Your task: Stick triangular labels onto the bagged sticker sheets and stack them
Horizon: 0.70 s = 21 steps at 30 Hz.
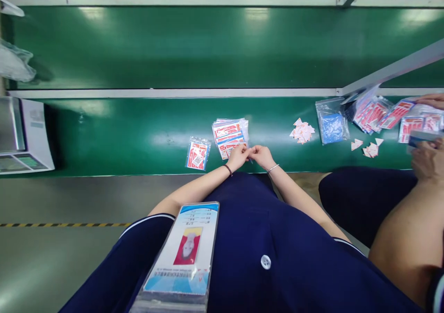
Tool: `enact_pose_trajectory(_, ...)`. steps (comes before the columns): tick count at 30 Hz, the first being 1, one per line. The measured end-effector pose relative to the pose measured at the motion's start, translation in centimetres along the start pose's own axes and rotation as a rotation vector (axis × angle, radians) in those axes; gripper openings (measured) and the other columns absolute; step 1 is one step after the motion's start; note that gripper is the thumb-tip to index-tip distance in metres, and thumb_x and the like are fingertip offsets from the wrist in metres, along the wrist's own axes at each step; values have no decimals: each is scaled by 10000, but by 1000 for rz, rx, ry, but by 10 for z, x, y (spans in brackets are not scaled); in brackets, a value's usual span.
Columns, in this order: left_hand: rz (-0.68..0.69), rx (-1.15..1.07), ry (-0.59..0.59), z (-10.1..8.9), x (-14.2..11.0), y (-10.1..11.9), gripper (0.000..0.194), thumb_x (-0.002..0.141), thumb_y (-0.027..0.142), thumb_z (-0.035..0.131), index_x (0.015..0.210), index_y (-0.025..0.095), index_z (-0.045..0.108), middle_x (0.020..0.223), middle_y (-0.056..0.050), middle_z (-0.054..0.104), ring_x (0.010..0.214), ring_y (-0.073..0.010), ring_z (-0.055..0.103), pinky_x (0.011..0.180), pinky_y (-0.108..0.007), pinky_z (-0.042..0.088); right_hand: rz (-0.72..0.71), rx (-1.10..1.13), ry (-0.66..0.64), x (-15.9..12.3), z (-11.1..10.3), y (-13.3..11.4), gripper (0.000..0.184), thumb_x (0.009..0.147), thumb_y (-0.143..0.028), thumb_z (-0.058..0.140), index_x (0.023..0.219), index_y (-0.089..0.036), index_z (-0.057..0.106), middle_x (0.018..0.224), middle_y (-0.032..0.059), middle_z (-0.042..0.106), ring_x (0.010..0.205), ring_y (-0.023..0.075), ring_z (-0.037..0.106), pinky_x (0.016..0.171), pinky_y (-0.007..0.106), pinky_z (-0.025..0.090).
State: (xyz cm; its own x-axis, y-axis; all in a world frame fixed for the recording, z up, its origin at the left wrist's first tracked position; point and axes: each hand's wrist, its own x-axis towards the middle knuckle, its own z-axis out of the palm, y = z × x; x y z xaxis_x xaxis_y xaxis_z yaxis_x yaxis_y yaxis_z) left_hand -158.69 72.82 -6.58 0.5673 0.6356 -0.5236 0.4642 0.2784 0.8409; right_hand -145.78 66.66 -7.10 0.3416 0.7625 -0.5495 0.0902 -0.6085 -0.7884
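My left hand (237, 157) and my right hand (262, 156) meet at the near edge of the green table, fingertips pinched together. Whatever lies between the fingers is too small to make out; a bit of blue shows just under them. Directly behind my left hand is a stack of clear plastic bags (227, 131) with red-and-white printed cards inside, and my fingers overlap its near corner. One separate bagged card (198, 153) with a square code label lies flat to the left. To the right sits a loose pile of small white-and-orange triangular pieces (302, 131).
A zip bag of blue pieces (332, 127) and more bagged cards (373, 114) lie at the right. There a co-worker's hands (428, 158) handle bags beside several triangles (371, 150). A white machine (36, 134) stands at the left; a metal rail (173, 93) runs behind.
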Motion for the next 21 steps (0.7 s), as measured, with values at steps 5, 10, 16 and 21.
enact_pose_trajectory(5,10,8,-81,-16,6,6,233,913,250,491,692,181,468,618,12,603,597,-130,632,610,-248,517,92,237,-145,0,-5,-8,441,514,-523,821,649,-182,575,578,-10,612,534,119,557,567,282,506)
enact_pose_trajectory(10,95,115,-34,-20,6,4,242,877,221,507,640,192,464,602,25,561,611,-137,551,672,-271,465,126,309,-100,7,-1,-4,454,593,-512,790,671,-206,463,624,-17,603,593,143,611,603,318,549)
enact_pose_trajectory(16,149,235,-20,-26,8,0,319,859,224,502,553,196,418,571,24,471,618,-146,481,662,-279,437,35,203,30,11,-9,2,268,739,-352,645,780,-234,407,662,-33,591,537,139,571,562,305,519)
enact_pose_trajectory(21,175,347,86,-28,13,4,315,861,193,493,546,189,474,746,-52,503,913,-239,517,886,-409,435,-456,-343,-51,4,-12,-1,216,800,-120,466,923,-203,623,1005,64,634,883,174,630,839,337,514)
